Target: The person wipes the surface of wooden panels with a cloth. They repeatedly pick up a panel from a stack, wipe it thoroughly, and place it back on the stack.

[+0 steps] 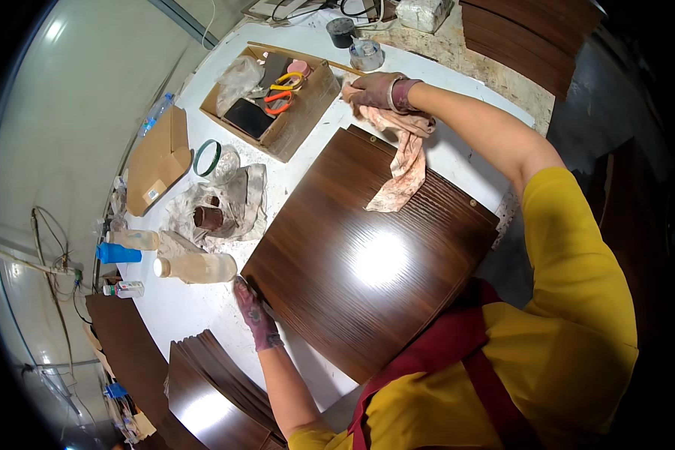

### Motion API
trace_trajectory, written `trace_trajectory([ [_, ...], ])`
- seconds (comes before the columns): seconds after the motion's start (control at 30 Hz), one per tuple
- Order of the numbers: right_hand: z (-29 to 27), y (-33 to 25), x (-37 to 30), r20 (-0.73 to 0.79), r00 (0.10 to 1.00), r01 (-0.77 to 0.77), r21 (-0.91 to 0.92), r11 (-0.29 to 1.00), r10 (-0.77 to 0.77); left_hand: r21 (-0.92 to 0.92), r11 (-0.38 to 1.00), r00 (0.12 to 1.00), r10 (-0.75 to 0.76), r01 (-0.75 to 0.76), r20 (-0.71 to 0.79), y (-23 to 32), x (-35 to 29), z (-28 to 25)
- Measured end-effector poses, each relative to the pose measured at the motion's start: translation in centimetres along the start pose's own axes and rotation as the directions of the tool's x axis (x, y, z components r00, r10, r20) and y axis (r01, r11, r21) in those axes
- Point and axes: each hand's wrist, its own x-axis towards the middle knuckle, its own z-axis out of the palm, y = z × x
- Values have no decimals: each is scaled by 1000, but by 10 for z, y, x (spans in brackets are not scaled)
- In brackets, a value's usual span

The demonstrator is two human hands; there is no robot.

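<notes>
Before me on the white-covered table lies a dark brown wood-grain panel [330, 255] with a glossy top, on top of at least one similar board. My right hand [382, 91], in a stained maroon glove, is closed round a bunched pinkish stained rag [403, 161] beyond the panel's far edge. The rag's loose end drapes down onto the panel. At the panel's left corner, my gloved left hand [256, 315] has its fingers stretched along the edge, partly hidden. A cloudy plastic bottle [199, 268] lies just beyond those fingertips.
A cardboard box [300, 112] holds orange- and yellow-handled tools and a black item. Left of it are a cardboard piece [157, 161], a tape ring [207, 158], a brown cup [208, 218] on crumpled cloth and a blue bottle [118, 253]. Curved panels [217, 390] are stacked at lower left.
</notes>
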Motion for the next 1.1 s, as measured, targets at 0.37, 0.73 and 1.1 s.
trace_trajectory([
  [0.37, 56, -4, 30, 93, 994, 44, 105, 994, -54, 24, 998, 955, -70, 66, 287, 45, -8, 42],
  [0.73, -132, -31, -89, -209, 855, 513, 470, 718, -475, -252, 854, 816, 514, -456, 265, 233, -74, 68],
  [1.1, -72, 10, -328, -364, 922, 165, 671, 723, 128, 221, 377, 264, 66, -900, 962, 219, -229, -4],
])
